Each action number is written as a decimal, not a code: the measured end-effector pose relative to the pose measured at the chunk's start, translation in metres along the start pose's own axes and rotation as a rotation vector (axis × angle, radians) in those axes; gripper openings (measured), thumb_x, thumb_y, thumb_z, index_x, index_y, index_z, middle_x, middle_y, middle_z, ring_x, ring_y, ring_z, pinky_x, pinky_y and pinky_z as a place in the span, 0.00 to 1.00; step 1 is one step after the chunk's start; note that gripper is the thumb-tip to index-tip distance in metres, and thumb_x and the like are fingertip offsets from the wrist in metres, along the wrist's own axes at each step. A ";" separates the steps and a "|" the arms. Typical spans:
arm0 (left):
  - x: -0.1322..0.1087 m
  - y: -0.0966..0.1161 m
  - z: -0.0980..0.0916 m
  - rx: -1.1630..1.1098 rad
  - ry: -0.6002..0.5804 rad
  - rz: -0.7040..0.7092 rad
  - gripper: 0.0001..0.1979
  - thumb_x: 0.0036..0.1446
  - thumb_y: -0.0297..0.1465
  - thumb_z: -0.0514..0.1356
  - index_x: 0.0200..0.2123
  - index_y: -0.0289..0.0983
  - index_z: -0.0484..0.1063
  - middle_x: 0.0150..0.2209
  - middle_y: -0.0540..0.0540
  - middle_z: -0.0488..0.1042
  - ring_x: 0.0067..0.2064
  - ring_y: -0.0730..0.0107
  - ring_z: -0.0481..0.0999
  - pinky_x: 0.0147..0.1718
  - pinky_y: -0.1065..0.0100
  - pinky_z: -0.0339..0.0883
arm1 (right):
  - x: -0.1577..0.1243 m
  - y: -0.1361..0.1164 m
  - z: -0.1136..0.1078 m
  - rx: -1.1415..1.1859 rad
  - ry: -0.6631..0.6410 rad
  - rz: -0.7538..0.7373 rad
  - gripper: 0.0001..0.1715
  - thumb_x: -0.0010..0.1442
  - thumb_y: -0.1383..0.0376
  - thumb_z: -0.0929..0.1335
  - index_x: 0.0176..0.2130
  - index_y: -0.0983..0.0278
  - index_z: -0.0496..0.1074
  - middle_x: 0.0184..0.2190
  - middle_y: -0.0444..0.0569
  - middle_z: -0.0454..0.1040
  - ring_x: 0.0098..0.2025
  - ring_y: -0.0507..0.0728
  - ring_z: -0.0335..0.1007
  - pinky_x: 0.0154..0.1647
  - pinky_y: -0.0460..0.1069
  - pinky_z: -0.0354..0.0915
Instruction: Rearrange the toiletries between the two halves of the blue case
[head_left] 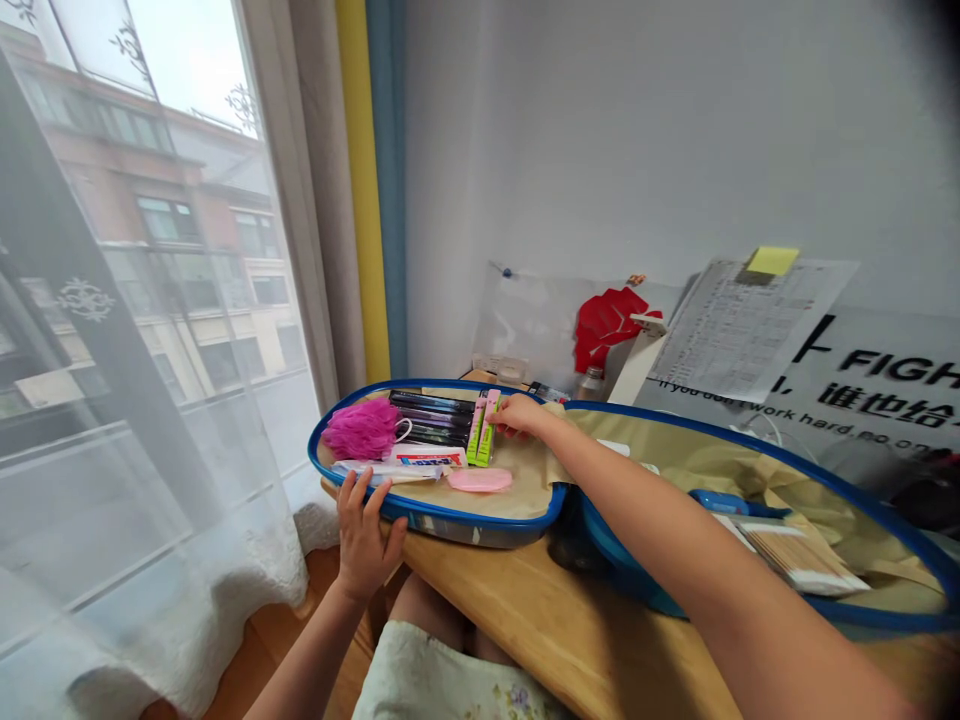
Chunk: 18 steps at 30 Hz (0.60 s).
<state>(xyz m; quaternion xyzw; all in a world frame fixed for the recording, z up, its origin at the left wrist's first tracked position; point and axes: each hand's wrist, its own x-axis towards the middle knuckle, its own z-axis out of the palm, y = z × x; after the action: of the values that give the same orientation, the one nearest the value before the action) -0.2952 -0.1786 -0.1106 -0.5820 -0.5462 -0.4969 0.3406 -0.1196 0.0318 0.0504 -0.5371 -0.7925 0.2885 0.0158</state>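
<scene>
A blue-rimmed suitcase [480, 523] lies unfolded, its left half holding several small things. My right hand [521, 415] reaches into that half, fingertips closed on a slim green-and-pink packet [487, 430]. A similar green packet [475, 430] stands right beside it. My left hand [369, 530] rests with spread fingers over the near left rim, close to a clear-wrapped item [390, 471]. A magenta bath puff [361, 430] sits at the left end. Dark pens [431, 418] in a pack, a white toothpaste box [427, 456] and a pink oval case [480, 481] lie around.
The suitcase's right half holds a blue item [731, 502] and a pack of cotton swabs [806, 555]. Beneath is a wooden table [487, 590]. Behind stand a small bottle [591, 383] and a clipped paper sheet [750, 320]. Sheer curtains [172, 400] hang at left.
</scene>
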 end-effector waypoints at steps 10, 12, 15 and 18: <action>-0.002 0.000 0.000 0.001 -0.014 -0.020 0.27 0.60 0.32 0.54 0.62 0.39 0.55 0.64 0.35 0.55 0.68 0.46 0.47 0.61 0.41 0.48 | 0.001 0.002 0.007 -0.209 0.018 0.011 0.20 0.64 0.53 0.63 0.44 0.65 0.70 0.41 0.48 0.73 0.39 0.51 0.71 0.41 0.51 0.70; -0.002 0.000 0.000 0.003 -0.018 -0.024 0.26 0.60 0.32 0.54 0.61 0.39 0.55 0.64 0.35 0.55 0.67 0.46 0.48 0.61 0.41 0.48 | 0.001 0.002 0.007 -0.231 0.025 0.010 0.20 0.64 0.53 0.63 0.45 0.66 0.70 0.41 0.48 0.73 0.39 0.51 0.71 0.41 0.52 0.70; -0.002 -0.001 0.000 0.001 -0.018 -0.021 0.26 0.60 0.32 0.54 0.61 0.38 0.55 0.64 0.35 0.55 0.67 0.46 0.48 0.61 0.41 0.48 | 0.001 0.001 0.007 -0.248 0.036 0.009 0.20 0.64 0.53 0.63 0.45 0.65 0.70 0.42 0.49 0.73 0.40 0.52 0.71 0.42 0.52 0.69; -0.002 -0.001 0.000 -0.001 -0.017 -0.018 0.26 0.60 0.32 0.54 0.61 0.38 0.55 0.64 0.35 0.55 0.68 0.47 0.48 0.61 0.42 0.48 | 0.001 0.001 0.007 -0.245 0.048 0.005 0.19 0.64 0.54 0.63 0.46 0.65 0.70 0.44 0.50 0.73 0.42 0.52 0.70 0.44 0.53 0.69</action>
<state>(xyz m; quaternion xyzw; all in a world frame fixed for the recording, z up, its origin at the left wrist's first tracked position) -0.2956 -0.1793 -0.1124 -0.5814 -0.5540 -0.4953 0.3311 -0.1212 0.0295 0.0437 -0.5437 -0.8199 0.1765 -0.0319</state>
